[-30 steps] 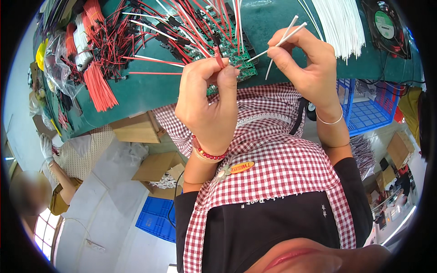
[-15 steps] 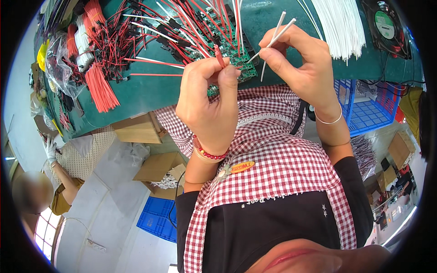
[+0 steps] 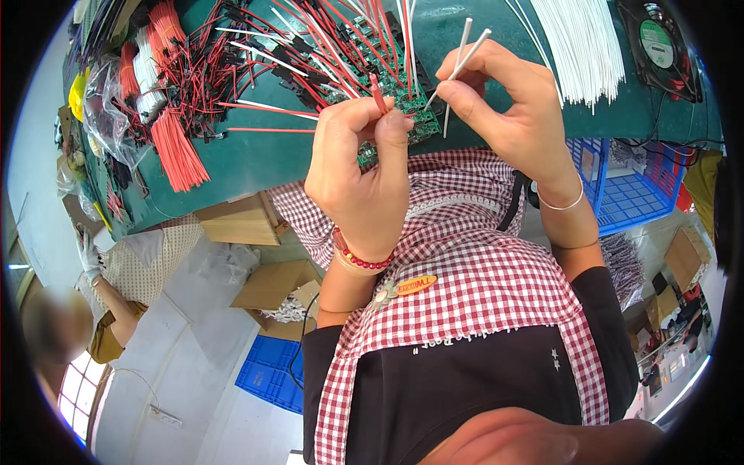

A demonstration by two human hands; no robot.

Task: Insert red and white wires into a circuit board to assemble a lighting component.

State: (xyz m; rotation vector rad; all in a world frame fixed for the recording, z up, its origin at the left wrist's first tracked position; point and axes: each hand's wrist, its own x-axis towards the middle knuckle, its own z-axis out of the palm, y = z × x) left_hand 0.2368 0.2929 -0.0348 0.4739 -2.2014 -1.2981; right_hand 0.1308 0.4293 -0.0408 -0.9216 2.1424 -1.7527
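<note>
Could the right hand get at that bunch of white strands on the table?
Probably yes: the bunch of white strands lies on the green table beside the right hand, with no obstacle visible between. That hand pinches two thin white pieces, though, which may hamper it.

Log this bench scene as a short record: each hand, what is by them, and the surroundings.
Left hand: pinching red wiring between thumb and finger
Right hand: pinching two crossed white wires
Beside the hands: green circuit boards with red and white leads across them
Table left: red wire bundle
Table right: white wire bundle, then black fan
Surface: green table
Below table, right: blue crate
</note>
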